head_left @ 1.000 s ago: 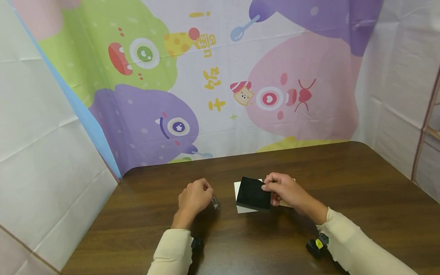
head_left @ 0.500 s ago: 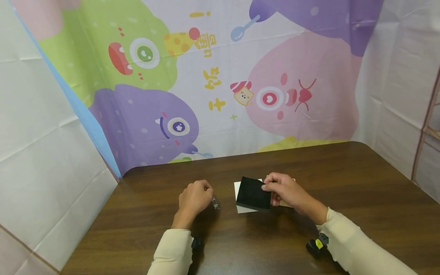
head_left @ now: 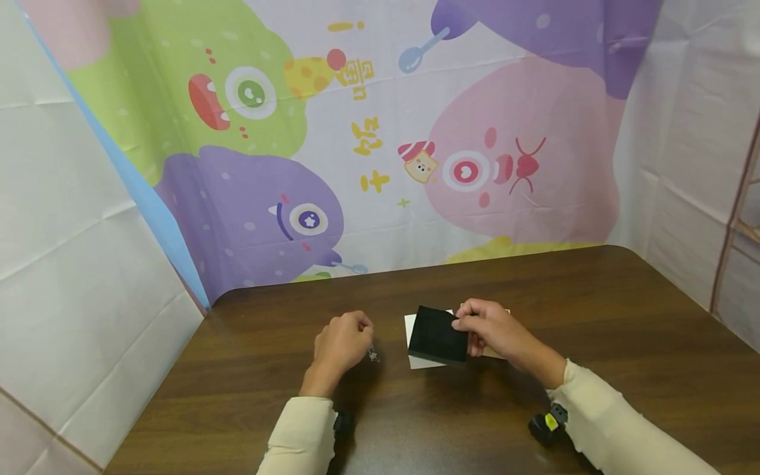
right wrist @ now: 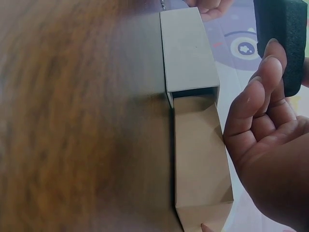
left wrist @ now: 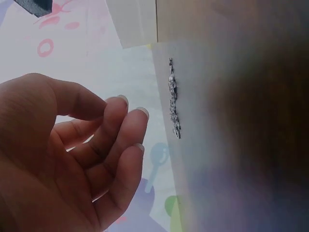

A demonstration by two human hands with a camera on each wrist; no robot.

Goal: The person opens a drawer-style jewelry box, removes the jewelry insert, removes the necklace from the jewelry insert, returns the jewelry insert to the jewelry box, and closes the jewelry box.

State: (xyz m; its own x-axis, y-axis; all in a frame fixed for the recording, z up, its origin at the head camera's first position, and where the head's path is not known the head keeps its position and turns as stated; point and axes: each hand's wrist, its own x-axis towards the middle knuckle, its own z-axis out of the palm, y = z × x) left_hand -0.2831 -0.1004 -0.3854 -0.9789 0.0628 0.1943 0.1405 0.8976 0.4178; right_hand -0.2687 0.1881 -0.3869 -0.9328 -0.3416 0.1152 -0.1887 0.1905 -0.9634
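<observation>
My right hand (head_left: 499, 331) pinches a square black foam pad (head_left: 438, 336) between thumb and fingers, holding it over a small drawer box. In the right wrist view, the box's white sleeve (right wrist: 189, 50) lies beside its brown cardboard drawer (right wrist: 199, 150), which is pulled out and has a bare inside. A silver chain (left wrist: 173, 99) with a star-like charm lies on the table to the left of the box. Close over that chain, my left hand (head_left: 343, 344) hovers with loosely bent fingers, thumb near the index fingertip. Nothing shows between its fingers in the left wrist view.
The brown wooden table (head_left: 415, 422) spreads out around the hands. At its back hangs a cloth (head_left: 386, 231) printed with cartoon monsters. Pale fabric walls (head_left: 89, 264) stand at both sides.
My left hand has shifted slightly to the right and covers more of the chain in the head view. The right hand and the foam pad have stayed in place.
</observation>
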